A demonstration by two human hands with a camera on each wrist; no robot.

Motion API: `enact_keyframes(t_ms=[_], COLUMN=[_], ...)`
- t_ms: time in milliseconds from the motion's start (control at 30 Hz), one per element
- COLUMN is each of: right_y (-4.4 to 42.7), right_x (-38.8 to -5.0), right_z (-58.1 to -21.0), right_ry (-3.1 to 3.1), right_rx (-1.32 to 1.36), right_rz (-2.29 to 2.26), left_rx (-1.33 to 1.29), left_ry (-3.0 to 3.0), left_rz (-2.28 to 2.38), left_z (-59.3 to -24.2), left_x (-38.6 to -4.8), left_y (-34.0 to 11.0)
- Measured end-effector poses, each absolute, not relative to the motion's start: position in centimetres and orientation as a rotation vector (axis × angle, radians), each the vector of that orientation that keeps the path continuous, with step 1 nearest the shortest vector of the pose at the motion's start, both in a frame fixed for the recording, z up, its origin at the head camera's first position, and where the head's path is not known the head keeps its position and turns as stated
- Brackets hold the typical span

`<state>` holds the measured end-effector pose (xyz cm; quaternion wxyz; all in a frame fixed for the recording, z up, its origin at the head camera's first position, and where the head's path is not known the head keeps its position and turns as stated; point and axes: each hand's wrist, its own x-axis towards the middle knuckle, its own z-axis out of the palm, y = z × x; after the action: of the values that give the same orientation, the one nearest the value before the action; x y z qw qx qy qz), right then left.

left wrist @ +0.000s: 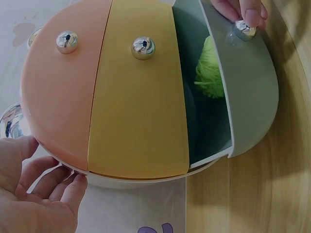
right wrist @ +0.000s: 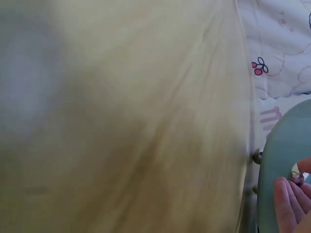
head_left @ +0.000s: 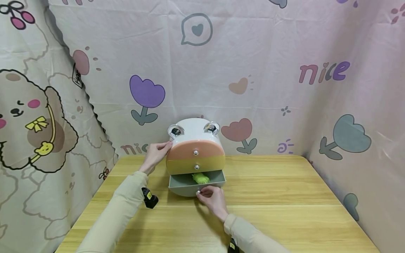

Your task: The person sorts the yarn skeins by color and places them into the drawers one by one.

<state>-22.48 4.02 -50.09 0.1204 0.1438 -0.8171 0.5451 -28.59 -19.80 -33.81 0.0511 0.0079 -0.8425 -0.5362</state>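
Observation:
A small frog-shaped drawer box (head_left: 193,130) stands at the back of the table, with a white top, silver-ringed eyes and an orange, a yellow and a grey-green drawer, each with a silver knob. Its bottom grey-green drawer (head_left: 183,191) is pulled out. Inside lies a fuzzy bright green thing (left wrist: 210,70), its kind unclear. My right hand (head_left: 215,201) pinches that drawer's silver knob (left wrist: 244,30) between thumb and fingers. On the box's left side my left hand (head_left: 156,154) rests its fingertips against the edge near the orange drawer (left wrist: 65,97).
The wooden table (head_left: 269,189) stretches to both sides of the box. A printed cloth (head_left: 202,77) hangs close behind it, with further cloth at the left and right. A black wrist camera (head_left: 150,198) sits on the left sleeve.

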Motion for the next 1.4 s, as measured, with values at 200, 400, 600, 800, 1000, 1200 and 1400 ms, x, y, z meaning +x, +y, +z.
enact_keyframes(t_ms=[200, 400, 600, 800, 1000, 1200, 1400], right_y=[3.8, 3.6, 3.4, 3.4, 3.2, 2.9, 2.7], right_x=[-23.3, -24.1, -24.9, -25.5, -25.9, -26.0, -26.4], right_z=[-50.2, -50.0, -49.8, -49.8, -49.6, -49.5, -49.5], right_ry=[-2.364, -2.355, -2.357, -2.366, -2.380, -2.401, -2.411], right_rx=[0.420, 0.416, 0.411, 0.395, 0.365, 0.325, 0.302], right_rz=[1.555, 1.532, 1.550, 1.580, 1.578, 1.561, 1.516], left_rx=[0.017, 0.016, 0.018, 0.030, 0.031, 0.035, 0.037], left_ry=[-2.554, -2.557, -2.563, -2.566, -2.566, -2.566, -2.566], left_rz=[-1.629, -1.626, -1.614, -1.605, -1.605, -1.614, -1.612], left_z=[-33.9, -33.8, -33.8, -33.8, -33.9, -33.9, -33.8], left_x=[-28.7, -28.7, -28.7, -28.6, -28.7, -28.7, -28.7], left_y=[-19.8, -19.7, -19.7, -19.7, -19.7, -19.7, -19.7])
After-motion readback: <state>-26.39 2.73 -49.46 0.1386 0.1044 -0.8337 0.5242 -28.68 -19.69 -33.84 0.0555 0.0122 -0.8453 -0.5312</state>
